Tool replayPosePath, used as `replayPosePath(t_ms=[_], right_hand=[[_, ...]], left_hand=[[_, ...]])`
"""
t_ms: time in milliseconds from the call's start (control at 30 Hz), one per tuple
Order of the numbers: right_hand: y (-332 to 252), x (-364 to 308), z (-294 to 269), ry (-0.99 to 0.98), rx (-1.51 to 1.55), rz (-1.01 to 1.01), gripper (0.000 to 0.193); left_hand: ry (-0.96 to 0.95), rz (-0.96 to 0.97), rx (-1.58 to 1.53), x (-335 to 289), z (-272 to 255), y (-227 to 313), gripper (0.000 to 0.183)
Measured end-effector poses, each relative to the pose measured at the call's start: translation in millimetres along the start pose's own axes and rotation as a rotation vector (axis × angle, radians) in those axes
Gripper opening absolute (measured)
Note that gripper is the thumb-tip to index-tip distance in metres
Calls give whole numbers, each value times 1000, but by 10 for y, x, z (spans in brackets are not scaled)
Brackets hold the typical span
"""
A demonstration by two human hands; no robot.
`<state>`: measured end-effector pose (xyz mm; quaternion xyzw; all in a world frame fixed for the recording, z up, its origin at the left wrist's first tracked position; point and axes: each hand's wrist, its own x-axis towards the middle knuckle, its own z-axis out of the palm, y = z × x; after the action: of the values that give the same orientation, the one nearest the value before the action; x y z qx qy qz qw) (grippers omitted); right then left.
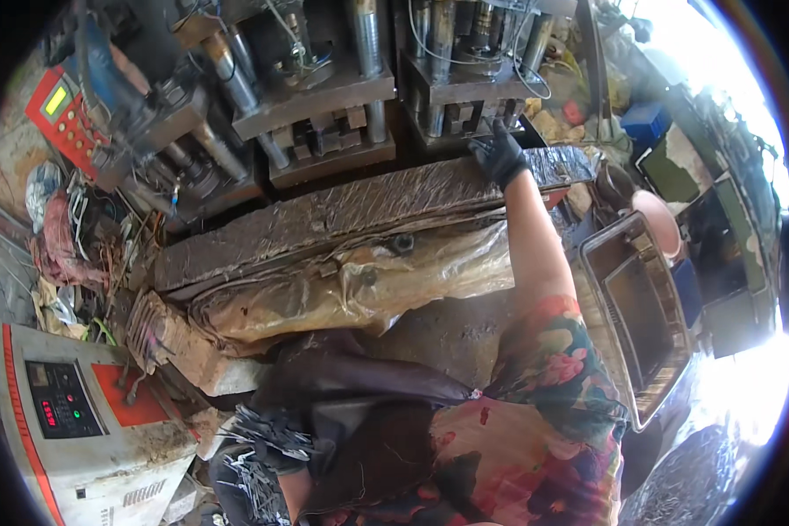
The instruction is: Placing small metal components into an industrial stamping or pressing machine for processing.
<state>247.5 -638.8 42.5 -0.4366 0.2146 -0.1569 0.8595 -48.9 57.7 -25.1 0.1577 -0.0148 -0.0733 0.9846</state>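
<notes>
My right hand (501,159), in a dark glove, reaches forward over a dark, plastic-wrapped ledge (351,210) to the lower die of the right press (473,83). A finger points up at the die and another digit sticks out to the left. I make out nothing held between them. Low on the left, my gloved left hand (278,458) is down at a heap of thin metal pieces (267,431). Its fingers are hidden among the pieces and dark cloth, so its grip does not show.
More presses (311,101) line the back, with a red control panel (61,114) at left. A pale control cabinet (105,430) stands near left beside bricks (184,346). Crumpled plastic sheeting (324,294) hangs below the ledge. At right is a rectangular metal tray (587,254).
</notes>
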Motion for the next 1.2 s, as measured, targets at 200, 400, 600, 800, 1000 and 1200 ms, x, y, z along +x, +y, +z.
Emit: replayPosePath(t_ms=[200, 400, 600, 800, 1000, 1200], right_hand=[[-76, 457, -42, -54, -239, -89, 40], [-370, 138, 305, 54, -78, -24, 53], [-503, -67, 459, -3, -129, -36, 38], [-539, -74, 605, -144, 208, -214, 29], [-75, -519, 371, -296, 493, -58, 41], [-305, -1607, 10, -581, 574, -241, 27]], left_hand=[[124, 46, 268, -15, -222, 57, 52], [27, 23, 101, -18, -286, 43, 63], [85, 3, -11, -31, -85, -9, 64], [64, 8, 30, -4, -186, 38, 52], [21, 9, 46, 92, 115, -71, 46], [42, -59, -91, 33, 255, -181, 48]])
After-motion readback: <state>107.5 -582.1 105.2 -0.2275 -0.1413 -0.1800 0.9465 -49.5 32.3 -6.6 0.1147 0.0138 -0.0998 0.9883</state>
